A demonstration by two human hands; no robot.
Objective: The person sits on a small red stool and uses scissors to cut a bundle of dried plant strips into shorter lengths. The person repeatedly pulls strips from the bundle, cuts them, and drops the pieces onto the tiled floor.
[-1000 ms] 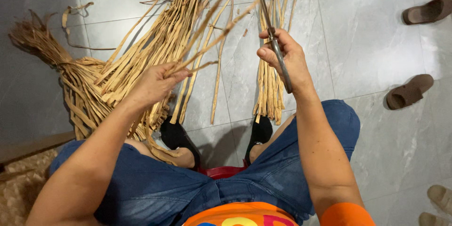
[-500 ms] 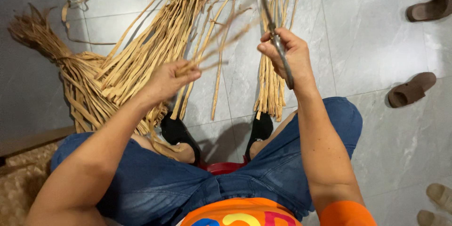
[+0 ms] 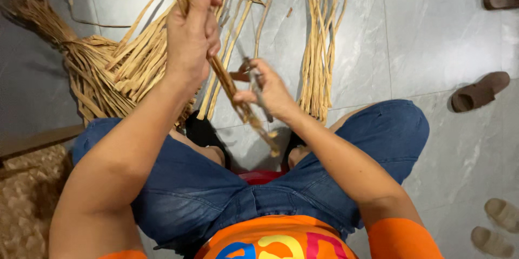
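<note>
The left hand (image 3: 190, 37) grips a tan reed strip (image 3: 238, 97) at eleven o'clock; the right hand (image 3: 267, 91) presses a knife (image 3: 254, 83) against it. Bundled reeds (image 3: 113, 67) lie at ten o'clock.

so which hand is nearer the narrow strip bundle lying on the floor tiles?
Right. The right hand works just beside the narrow strip bundle; the left hand is raised farther off, over the big pile.

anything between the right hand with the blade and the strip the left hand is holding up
Nothing visible does. The right hand already rests against the tan strip, its thin blade at the strip, while the left hand grips the same strip higher up.
</note>
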